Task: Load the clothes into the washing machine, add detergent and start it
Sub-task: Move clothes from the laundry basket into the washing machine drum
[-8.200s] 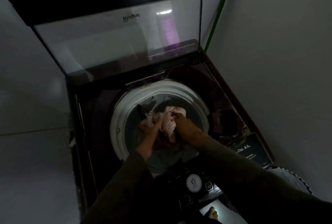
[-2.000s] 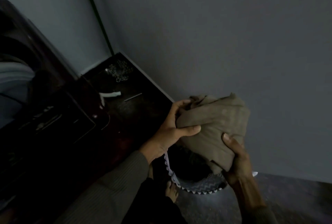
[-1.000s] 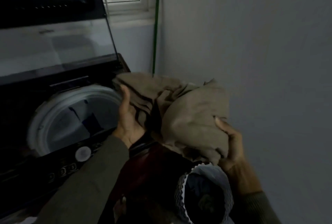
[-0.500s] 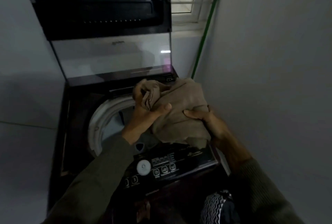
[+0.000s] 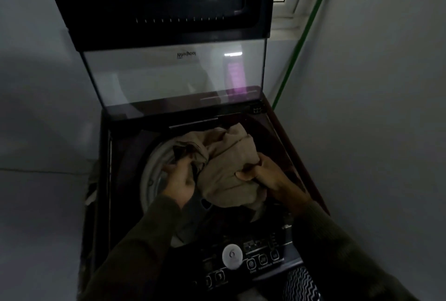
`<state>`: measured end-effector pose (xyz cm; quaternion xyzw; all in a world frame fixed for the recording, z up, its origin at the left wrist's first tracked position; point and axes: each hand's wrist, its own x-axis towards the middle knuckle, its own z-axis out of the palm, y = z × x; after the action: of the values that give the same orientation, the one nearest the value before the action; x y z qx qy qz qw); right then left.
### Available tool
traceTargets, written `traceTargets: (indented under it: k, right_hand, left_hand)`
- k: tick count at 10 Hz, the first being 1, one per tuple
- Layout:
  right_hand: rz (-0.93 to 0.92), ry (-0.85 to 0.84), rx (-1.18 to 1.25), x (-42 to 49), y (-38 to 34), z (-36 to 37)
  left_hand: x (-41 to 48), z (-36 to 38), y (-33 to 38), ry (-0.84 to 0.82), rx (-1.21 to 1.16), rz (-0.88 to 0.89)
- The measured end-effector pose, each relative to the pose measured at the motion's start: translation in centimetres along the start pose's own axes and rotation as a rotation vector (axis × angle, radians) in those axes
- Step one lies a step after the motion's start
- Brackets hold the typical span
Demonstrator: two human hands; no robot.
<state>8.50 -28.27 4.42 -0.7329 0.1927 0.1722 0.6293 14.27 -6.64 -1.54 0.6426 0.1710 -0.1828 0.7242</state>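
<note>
1. The raised glass lid (image 5: 173,76) of the washing machine (image 5: 277,131) carries the brand word "Whirlpool" (image 5: 185,54), which reads upside down from this view.
2. On the control panel (image 5: 260,259) at the front edge, the round white dial (image 5: 232,256) bears a faint mark that I cannot read. The button captions are too small and dim to make out.
3. The beige garment (image 5: 229,168) is bunched over the drum mouth, its lower end sagging into the dark opening.
4. The left hand (image 5: 179,180) grips a dark fold at the garment's left edge, its fingers curled and their tips buried in the cloth.
5. The right hand (image 5: 263,172) clutches a wad of cloth on the right side, thumb and fingers closed on it.
6. Only the left arc of the pale drum rim (image 5: 150,170) shows. Cloth and sleeves cover the rest, and the inside is too dark to see.
7. A zigzag-patterned basket (image 5: 301,283) is cut off at the bottom edge.
8. A green pole (image 5: 301,42) leans in the corner.
</note>
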Motion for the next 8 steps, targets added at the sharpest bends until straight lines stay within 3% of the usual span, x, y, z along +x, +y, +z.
traceTargets:
  k: [1, 2, 3, 4, 6, 7, 8]
  right_hand:
    - [-0.002, 0.015, -0.106, 1.2, 1.6, 0.3]
    - [0.041, 0.06, -0.315, 2.2, 2.6, 0.9]
    - [0.077, 0.128, -0.371, 2.9, 3.3, 2.2]
    - [0.123, 0.156, -0.432, 4.9, 5.3, 3.1]
    - [0.4, 0.158, -0.638, 7.5, 6.6, 4.7]
    - [0.42, 0.165, -0.68, 8.9, 7.6, 5.6]
    - [0.431, 0.174, -0.708, 9.9, 8.4, 6.0]
  left_hand:
    - [1.2, 0.1, -1.1, -0.11, -0.162, -0.07]
    - [2.1, 0.6, -1.1, -0.051, 0.036, -0.003]
    - [2.7, 0.6, -2.0, -0.007, 0.177, -0.01]
    - [3.8, 1.1, -3.5, -0.018, 0.24, -0.007]
    - [6.3, 1.8, -5.9, -0.035, 0.395, -0.015]
    - [8.0, 2.2, -7.9, -0.043, 0.524, 0.03]
    - [8.8, 2.6, -9.8, -0.027, 0.504, 0.019]
